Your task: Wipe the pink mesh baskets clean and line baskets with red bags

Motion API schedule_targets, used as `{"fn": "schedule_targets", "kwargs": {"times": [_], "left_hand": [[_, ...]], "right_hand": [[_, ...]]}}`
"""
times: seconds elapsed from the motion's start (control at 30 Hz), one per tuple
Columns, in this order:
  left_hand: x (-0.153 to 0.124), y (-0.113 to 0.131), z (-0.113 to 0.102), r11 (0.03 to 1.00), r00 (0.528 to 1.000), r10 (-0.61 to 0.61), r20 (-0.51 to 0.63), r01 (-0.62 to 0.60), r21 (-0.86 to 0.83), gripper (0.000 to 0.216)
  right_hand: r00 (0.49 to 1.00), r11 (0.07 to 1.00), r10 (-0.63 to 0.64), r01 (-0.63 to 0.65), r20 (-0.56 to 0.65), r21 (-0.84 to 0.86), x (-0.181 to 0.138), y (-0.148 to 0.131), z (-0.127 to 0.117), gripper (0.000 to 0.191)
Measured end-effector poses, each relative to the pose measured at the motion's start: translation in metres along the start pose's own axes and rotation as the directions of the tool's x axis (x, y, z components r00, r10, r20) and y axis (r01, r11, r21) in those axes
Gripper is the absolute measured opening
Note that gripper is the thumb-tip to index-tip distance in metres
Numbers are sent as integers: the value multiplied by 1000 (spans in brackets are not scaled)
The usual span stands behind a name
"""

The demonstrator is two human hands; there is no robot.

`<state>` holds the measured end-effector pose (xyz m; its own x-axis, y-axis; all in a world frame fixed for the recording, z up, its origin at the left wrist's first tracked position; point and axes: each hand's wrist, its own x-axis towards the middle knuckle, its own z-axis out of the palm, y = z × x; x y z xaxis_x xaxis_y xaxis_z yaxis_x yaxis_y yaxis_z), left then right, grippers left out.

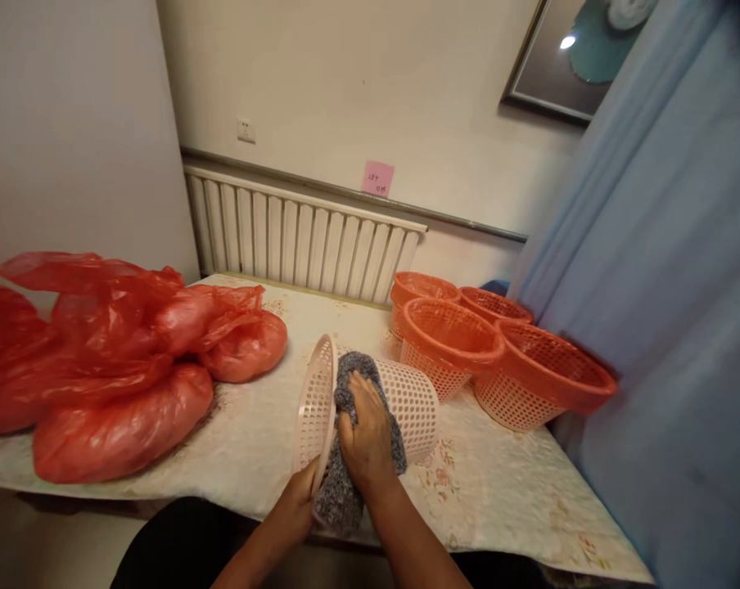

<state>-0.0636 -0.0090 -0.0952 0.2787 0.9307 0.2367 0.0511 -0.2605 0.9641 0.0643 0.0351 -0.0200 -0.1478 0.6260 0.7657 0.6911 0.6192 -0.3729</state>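
Observation:
A pale pink plastic basket (407, 401) lies on its side on the table, its rim facing left. My left hand (296, 503) grips the lower edge of that rim. My right hand (365, 429) presses a grey cloth (345, 491) flat against the basket's outer wall, fingers closed over the cloth. The cloth drapes down over the basket toward the table's near edge.
Several orange baskets (462, 335) stand upright at the back right of the table (498, 499). Red plastic bags (112, 360), bulging full, fill the left side. A white radiator (296, 237) runs along the wall behind. A blue curtain (670, 311) hangs close on the right.

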Motion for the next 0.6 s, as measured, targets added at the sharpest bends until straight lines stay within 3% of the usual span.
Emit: {"fn": "schedule_targets", "kwargs": {"times": [0.13, 0.33, 0.5, 0.6], "left_hand": [[12, 18, 4, 998, 989, -61, -138, 58, -23, 52], [28, 41, 12, 999, 977, -45, -209, 42, -16, 50], [25, 40, 7, 995, 978, -62, -197, 77, 69, 46], [23, 36, 6, 993, 985, -57, -164, 73, 94, 47]], "right_hand": [[999, 999, -46, 46, 3, -5, -14, -2, -3, 57], [1000, 1000, -28, 29, 12, -11, -13, 11, -11, 56], [983, 983, 182, -182, -12, -34, -6, 63, -22, 54], [929, 929, 360, -366, -83, -60, -8, 106, -36, 49]]}}
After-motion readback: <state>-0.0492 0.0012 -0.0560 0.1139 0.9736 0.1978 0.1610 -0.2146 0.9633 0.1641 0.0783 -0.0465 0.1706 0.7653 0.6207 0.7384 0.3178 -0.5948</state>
